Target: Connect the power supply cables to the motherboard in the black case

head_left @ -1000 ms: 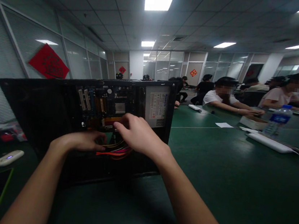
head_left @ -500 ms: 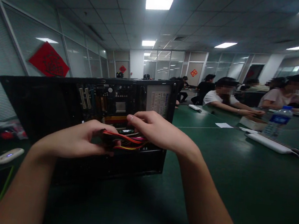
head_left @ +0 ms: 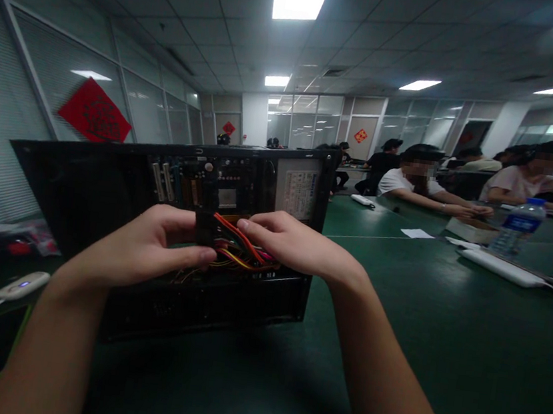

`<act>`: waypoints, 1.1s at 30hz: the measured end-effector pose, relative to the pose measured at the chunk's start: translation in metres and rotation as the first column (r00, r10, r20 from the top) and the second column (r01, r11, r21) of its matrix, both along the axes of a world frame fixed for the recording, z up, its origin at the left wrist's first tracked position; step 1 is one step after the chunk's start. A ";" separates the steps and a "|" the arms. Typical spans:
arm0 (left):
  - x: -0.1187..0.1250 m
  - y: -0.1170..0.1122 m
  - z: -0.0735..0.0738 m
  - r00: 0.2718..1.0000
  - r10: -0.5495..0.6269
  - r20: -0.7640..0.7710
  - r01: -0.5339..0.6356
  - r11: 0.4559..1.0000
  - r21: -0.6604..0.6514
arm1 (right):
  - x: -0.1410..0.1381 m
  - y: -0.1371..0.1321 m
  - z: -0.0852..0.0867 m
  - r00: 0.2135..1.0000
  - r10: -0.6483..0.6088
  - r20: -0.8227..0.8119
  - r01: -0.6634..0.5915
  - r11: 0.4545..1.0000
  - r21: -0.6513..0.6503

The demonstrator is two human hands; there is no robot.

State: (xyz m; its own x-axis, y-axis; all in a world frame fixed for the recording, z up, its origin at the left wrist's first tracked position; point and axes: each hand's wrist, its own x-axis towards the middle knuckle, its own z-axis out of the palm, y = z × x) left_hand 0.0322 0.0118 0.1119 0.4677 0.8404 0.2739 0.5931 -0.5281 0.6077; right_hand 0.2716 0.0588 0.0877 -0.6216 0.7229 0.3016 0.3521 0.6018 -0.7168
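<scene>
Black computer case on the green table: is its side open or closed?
Open. The black metal computer case shows no panel facing the camera: its circuit board and grey power supply box are exposed.

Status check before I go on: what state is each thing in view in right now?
computer case, side open, standing on the green table
black connector, held in front of the board, pinched in the left hand
wire bundle, drawn out of the case, gripped by the right hand
power supply, mounted in the case
water bottle, upright, capped
white device, blue light on
</scene>
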 end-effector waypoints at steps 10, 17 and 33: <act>0.010 -0.006 0.007 0.975 0.180 0.132 -0.186 0.982 0.035 | -0.002 -0.007 0.002 0.985 -0.083 -0.150 0.103 0.986 0.131; 0.020 -0.002 0.000 0.989 0.108 0.103 -0.109 0.994 -0.001 | -0.004 -0.016 0.007 0.921 0.060 -0.385 0.011 0.984 0.179; 0.018 -0.006 -0.005 0.984 0.040 0.174 -0.066 0.986 0.151 | -0.002 -0.005 0.005 0.898 0.077 -0.434 -0.032 0.993 0.110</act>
